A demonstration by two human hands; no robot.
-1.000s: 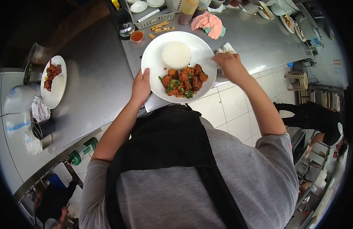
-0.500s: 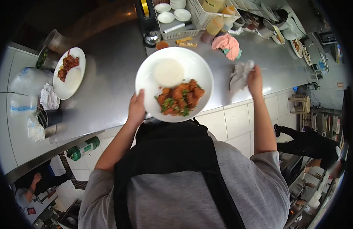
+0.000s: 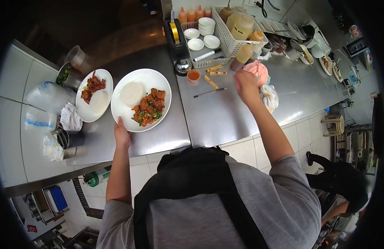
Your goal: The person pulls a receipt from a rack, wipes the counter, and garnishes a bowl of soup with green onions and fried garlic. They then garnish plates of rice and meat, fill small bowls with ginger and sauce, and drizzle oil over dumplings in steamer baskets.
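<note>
A white plate point(image 3: 115, 108) of rice and glazed fried chicken pieces sits over the left part of the steel counter, beside a second oval plate point(image 3: 81, 113) of rice and meat. My left hand point(image 3: 122, 133) grips the near rim of the round plate, thumb on top. My right hand point(image 3: 245, 85), smeared by motion, is at the left edge of a crumpled pink cloth point(image 3: 259, 71). Just right of that wrist lies a white cloth point(image 3: 269, 98). Left of the hand are a pen point(image 3: 210, 93), clothespins point(image 3: 211, 82) and a small cup of orange sauce point(image 3: 193, 75).
Behind these, a basket point(image 3: 225, 35) holds sauce bottles, next to a tray of small white dishes point(image 3: 206, 25) and a tape dispenser point(image 3: 175, 39). A service bell point(image 3: 183, 66) stands before it. Plastic bags point(image 3: 48, 97) line the left wall. A person point(image 3: 343, 180) in black is at right.
My left hand has carried the round plate left, beside the oval one. My right hand has let go of the white cloth and moved left toward the pink cloth. The view has shifted.
</note>
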